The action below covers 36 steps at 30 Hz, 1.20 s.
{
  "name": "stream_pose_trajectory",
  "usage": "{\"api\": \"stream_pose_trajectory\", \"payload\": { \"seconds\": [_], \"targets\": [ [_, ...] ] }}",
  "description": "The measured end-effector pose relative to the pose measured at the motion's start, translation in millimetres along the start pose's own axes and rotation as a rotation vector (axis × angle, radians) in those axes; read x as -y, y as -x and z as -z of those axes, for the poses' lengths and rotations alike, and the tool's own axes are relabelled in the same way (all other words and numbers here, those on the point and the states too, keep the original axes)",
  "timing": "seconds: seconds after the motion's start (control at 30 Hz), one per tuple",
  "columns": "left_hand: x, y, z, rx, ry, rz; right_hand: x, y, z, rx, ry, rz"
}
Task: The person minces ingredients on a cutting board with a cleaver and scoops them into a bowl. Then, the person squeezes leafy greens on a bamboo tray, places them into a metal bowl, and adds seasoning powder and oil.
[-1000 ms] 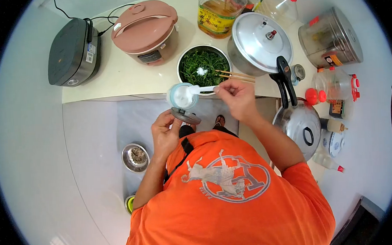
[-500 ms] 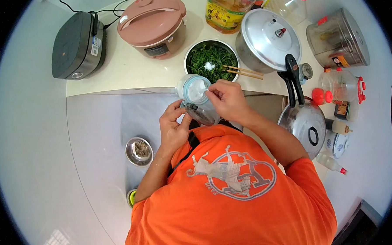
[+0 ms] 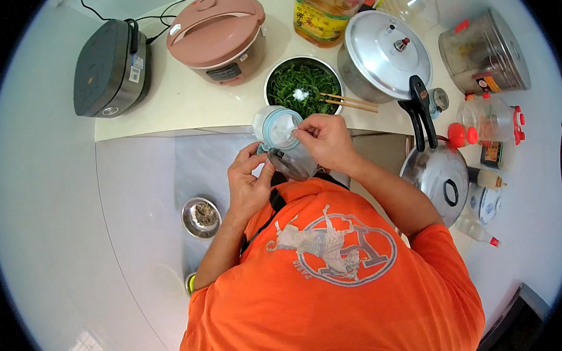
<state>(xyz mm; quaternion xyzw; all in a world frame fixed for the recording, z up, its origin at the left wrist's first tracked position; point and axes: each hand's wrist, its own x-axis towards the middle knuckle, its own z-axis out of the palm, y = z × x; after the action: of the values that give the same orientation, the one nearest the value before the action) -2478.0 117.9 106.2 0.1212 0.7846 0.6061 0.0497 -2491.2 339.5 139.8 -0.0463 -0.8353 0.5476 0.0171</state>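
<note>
A clear jar (image 3: 267, 127) with a pale blue rim and white grains inside is at the counter's front edge, its hinged lid (image 3: 287, 166) swung open toward my body. My left hand (image 3: 250, 180) grips the jar by the lid and clasp side. At the jar's mouth, my right hand (image 3: 323, 139) pinches the end of a white spoon, mostly hidden in the jar. Just behind stands a metal bowl (image 3: 266, 91) of green leafy vegetables (image 3: 295, 79), topped by a small white heap (image 3: 300, 95). Wooden chopsticks (image 3: 353, 103) rest over the bowl's right rim.
A pink cooker (image 3: 215, 34) and a dark cooker (image 3: 108, 70) stand left on the counter (image 3: 165, 111). An oil bottle (image 3: 321, 20) and a pressure cooker (image 3: 385, 55) are behind and right. Another lidded pot (image 3: 435, 181) sits at right. A small bowl (image 3: 189, 220) is low at left.
The spoon has gone from over the jar's right side down into it, with my right hand closer to the rim. The jar and its lid are tilted differently. The view has shifted slightly.
</note>
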Motion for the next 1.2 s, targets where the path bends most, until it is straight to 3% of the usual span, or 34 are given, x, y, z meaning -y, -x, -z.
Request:
{"api": "stream_pose_trajectory", "payload": {
  "seconds": [0.43,0.63,1.2],
  "targets": [
    [-9,0,-1,0.043,-0.010,0.006,1,6,3,0.024,-0.065,-0.182],
    [-6,0,-2,0.044,-0.015,0.029,-12,4,5,0.021,-0.082,-0.141],
    [16,4,-4,0.011,0.147,0.143,-7,-2,31,-0.041,-0.425,-0.354]
  ]
}}
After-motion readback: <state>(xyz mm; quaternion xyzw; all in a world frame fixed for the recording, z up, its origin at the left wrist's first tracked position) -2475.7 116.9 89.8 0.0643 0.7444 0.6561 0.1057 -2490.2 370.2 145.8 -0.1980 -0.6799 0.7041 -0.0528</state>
